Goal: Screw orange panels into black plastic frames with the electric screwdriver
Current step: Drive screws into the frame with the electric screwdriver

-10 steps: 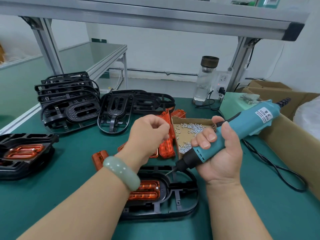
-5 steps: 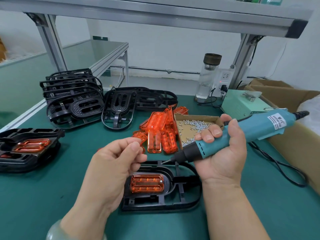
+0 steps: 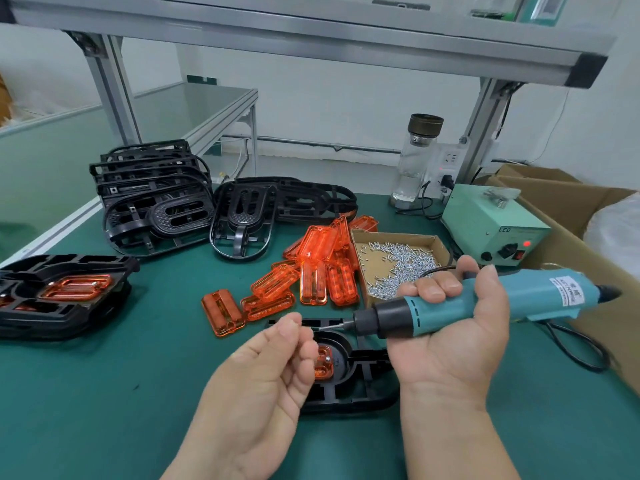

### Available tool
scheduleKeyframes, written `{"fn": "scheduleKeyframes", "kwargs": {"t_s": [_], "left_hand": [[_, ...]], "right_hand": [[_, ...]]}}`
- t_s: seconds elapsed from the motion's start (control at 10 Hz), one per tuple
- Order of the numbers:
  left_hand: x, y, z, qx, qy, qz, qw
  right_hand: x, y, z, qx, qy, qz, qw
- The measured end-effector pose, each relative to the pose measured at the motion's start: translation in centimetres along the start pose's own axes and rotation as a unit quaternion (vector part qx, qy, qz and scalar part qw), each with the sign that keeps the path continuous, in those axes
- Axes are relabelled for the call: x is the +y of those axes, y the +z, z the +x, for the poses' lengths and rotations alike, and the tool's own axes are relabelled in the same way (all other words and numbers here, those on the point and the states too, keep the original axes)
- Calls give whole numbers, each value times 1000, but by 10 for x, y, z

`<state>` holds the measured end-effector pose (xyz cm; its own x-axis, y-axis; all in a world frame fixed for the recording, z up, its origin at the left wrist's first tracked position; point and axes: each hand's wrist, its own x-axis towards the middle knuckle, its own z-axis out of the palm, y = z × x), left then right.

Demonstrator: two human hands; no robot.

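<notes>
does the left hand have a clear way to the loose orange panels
Probably yes: the left hand hovers over the black frame, and the loose orange panels lie uncovered just beyond it, with nothing between.

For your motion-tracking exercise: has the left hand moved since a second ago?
Yes. The left hand has pulled back from the screw box toward the person, now over the black frame.
</notes>
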<state>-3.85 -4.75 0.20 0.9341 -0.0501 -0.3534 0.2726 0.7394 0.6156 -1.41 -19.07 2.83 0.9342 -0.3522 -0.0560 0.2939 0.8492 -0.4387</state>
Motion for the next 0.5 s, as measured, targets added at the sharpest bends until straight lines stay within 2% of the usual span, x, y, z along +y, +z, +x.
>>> {"fn": "scheduleKeyframes", "kwargs": {"t_s": [0.2,0.5], "left_hand": [[-4,0,-2,-29,-67,17,997],[-2,4,-5,-38,-78,13,996]], "right_hand": [[-3,6,-11,19,7,-14,1000],[-1,8,-12,37,3,-14,999]]}}
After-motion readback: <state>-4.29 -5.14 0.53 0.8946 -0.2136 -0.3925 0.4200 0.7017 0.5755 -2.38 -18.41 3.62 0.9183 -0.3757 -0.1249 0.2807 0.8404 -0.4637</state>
